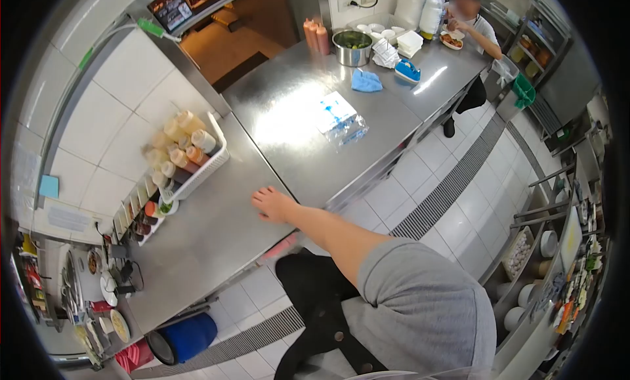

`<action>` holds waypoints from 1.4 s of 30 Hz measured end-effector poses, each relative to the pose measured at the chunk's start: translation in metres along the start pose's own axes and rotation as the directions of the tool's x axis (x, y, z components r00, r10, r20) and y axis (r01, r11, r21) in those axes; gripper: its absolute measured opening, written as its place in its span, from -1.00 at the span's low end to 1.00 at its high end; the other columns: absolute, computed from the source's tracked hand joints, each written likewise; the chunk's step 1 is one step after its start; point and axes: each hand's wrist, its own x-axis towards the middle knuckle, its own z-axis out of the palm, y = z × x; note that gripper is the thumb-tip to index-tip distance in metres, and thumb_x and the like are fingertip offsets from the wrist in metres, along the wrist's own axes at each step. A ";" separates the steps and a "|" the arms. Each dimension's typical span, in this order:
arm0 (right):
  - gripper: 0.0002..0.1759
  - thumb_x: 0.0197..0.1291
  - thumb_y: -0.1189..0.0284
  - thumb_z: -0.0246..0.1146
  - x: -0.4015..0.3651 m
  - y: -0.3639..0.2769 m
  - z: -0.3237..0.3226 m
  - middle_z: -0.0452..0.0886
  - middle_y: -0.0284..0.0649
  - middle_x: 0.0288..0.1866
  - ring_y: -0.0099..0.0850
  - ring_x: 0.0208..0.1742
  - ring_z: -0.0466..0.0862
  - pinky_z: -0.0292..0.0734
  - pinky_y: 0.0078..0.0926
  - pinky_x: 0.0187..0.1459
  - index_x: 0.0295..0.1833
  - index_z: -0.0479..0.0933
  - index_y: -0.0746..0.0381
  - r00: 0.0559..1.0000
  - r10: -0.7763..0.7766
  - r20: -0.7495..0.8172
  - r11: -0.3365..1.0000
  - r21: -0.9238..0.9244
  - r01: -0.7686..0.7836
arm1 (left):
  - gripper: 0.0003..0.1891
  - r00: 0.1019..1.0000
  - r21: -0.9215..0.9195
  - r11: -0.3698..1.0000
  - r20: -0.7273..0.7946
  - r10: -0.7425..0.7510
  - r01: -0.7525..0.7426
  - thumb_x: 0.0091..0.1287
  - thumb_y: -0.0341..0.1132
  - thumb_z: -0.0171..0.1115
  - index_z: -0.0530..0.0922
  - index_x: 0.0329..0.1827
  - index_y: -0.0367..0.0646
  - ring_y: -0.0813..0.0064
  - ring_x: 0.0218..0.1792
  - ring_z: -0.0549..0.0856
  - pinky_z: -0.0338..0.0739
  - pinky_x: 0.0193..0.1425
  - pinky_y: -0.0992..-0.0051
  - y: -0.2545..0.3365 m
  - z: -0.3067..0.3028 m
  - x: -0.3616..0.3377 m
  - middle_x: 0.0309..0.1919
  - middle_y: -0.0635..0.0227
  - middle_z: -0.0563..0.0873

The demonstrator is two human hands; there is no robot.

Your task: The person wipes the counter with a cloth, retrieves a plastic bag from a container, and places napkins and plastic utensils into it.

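Right hand (pixel 271 205) out over the steel worktop (pixel 216 226), palm down, fingers loosely spread, nothing visible in its grasp; full contact with the metal hard to judge. Left hand out of frame, state cannot be told. The worktop runs beneath and around the right hand, a seam between two sections passing just beyond it. Closest loose item: white basket (pixel 222 155), set against the tiled wall, packed with upright and leaning squeeze bottles (pixel 182 158), contents pale, orange and dark. Beside its near end, a white tray (pixel 151 232) of small jars. Across the seam, a white-and-blue packet (pixel 336 111) lies flat, clear plastic wrap (pixel 351 132) crumpled at its near edge. Farther along, a blue cloth (pixel 366 81), bunched; behind it a steel pot (pixel 353 56) with green contents, red sauce bottles (pixel 316 39) standing to one side, white stacked containers (pixel 410 43) to the other. At the far end a person (pixel 487 35) in a white top, one hand raised, a dish of food (pixel 451 42) in front. Below, white floor tiles (pixel 420 167) crossed by dark drain grating (pixel 432 195); blue barrel (pixel 193 335) on its side or tilted, cannot tell which, under the near worktop.
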 end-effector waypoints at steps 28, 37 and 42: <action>-0.65 0.36 0.20 0.26 -0.551 0.144 -0.197 0.66 0.06 -0.07 0.06 0.05 0.64 0.56 -0.03 0.12 -0.02 0.59 0.30 0.654 0.488 0.579 0.617 0.301 -0.727 | -0.47 0.752 0.609 0.442 0.564 0.342 -0.658 0.46 0.14 0.24 0.70 0.02 -0.24 0.27 -0.44 0.77 0.62 -0.28 0.28 0.204 0.356 -0.084 -0.42 0.16 0.77; -0.56 0.38 0.22 0.20 -0.991 0.280 -0.355 0.67 -0.10 0.30 -0.04 0.31 0.64 0.56 -0.15 0.32 0.26 0.63 0.18 -0.643 0.711 0.285 -0.212 -0.784 -0.583 | -0.55 0.429 0.209 0.377 0.339 0.838 -0.902 0.41 -0.26 0.38 0.54 0.32 -0.14 0.48 -0.49 0.70 0.58 -0.45 0.43 0.403 0.513 -0.214 -0.24 0.21 0.66; -0.63 0.37 0.17 0.15 -0.888 0.444 -0.270 0.78 0.00 -0.21 -0.02 -0.16 0.76 0.65 -0.09 -0.07 -0.26 0.76 0.16 0.492 0.505 0.710 0.856 -0.338 -0.391 | -0.43 0.145 0.421 0.059 0.175 0.974 -0.905 0.30 -0.27 0.49 0.52 0.34 -0.23 0.29 -0.05 0.75 0.66 -0.07 0.38 0.516 0.537 -0.166 0.06 0.05 0.61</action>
